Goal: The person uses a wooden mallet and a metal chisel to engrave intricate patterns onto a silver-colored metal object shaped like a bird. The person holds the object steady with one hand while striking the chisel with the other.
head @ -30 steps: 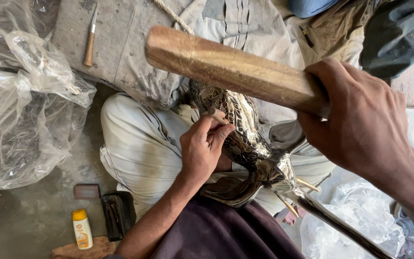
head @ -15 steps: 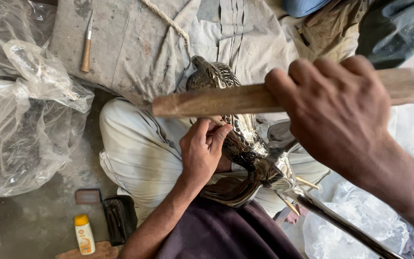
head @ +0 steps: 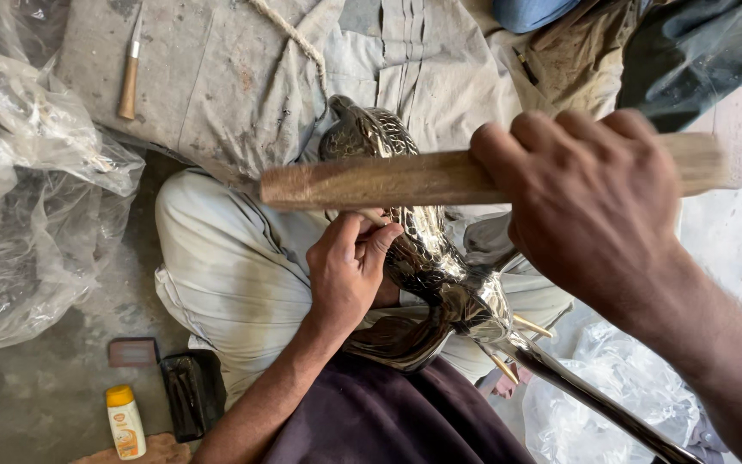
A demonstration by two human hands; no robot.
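Gripping a wooden stick [head: 388, 179] in a closed fist, the right hand [head: 590, 202] is holding it level across the view, its blunt free end pointing left and hanging just above the shiny metal bird figure [head: 427, 249]. The left hand [head: 347, 271] is pressing against that figure, its fingers curled and pinched together on what looks like a small thin tool held at the patterned metal surface (the tool itself is mostly hidden, so its kind cannot be told). The bird figure is lying in the person's lap, on pale trousers [head: 225, 266] and against a dark purple cloth [head: 388, 421], its scaled body running from the upper middle down toward a long polished tail at the lower right. Behind it a grey, stained cloth [head: 216, 77] is spreading over the floor, with a wooden-handled tool [head: 129, 73] lying on it at the upper left. Crumpled clear plastic sheeting [head: 27, 215] is filling the left side. Down at the lower left a small yellow-capped bottle [head: 125, 421] is lying near a dark pouch [head: 192, 391] and a small reddish block [head: 133, 351].
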